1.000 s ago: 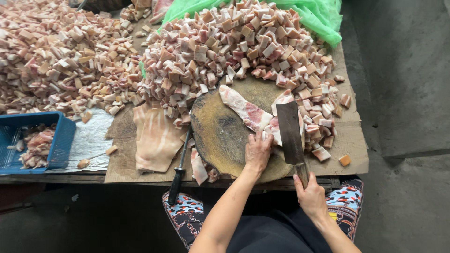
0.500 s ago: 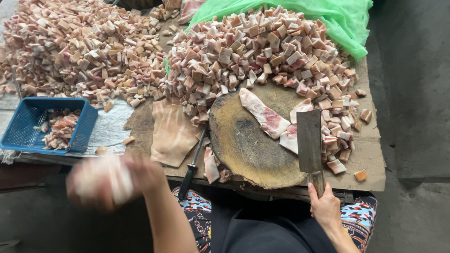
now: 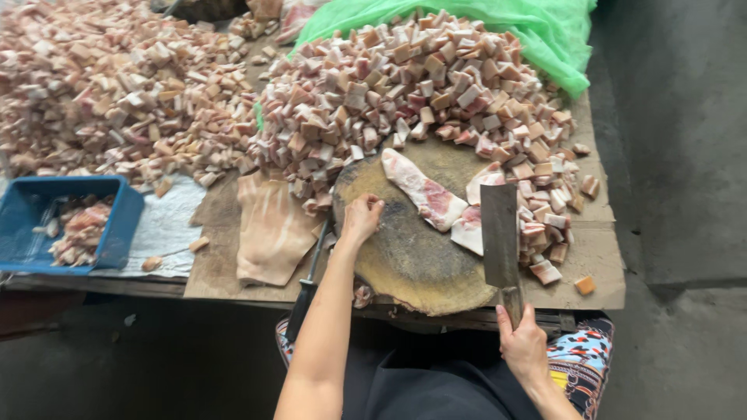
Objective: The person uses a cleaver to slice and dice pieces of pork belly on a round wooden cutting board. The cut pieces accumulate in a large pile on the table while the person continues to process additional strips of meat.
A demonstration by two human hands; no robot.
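A round, worn wooden chopping block (image 3: 412,249) sits at the near edge of the cardboard-covered table (image 3: 599,253), its front rim overhanging slightly toward the person. The left half of the block is bare; that is the open room, and the left hand (image 3: 362,218) rests there with fingers curled down on the wood near the block's left rim, holding nothing that can be made out. The right hand (image 3: 523,342) is closed around the handle of a broad rectangular steel cleaver (image 3: 499,233), below the table's near edge. The cleaver's long axis runs almost straight away from the person, blade lying flat over the block's right side, its far end pointing at the heap. A long strip of pink-and-white pork belly (image 3: 420,189) lies on the block just left of the blade, its long axis slanting from upper left to lower right; a second, shorter piece (image 3: 471,225) touches the blade's left edge. A large pile of cubed pork (image 3: 405,93) crowds the block's far and right rims. A flat sheet of pale pork skin (image 3: 272,229) lies left of the block, and a dark-handled knife (image 3: 307,288) lies between them. A blue plastic tray (image 3: 117,225) stands at the far left.
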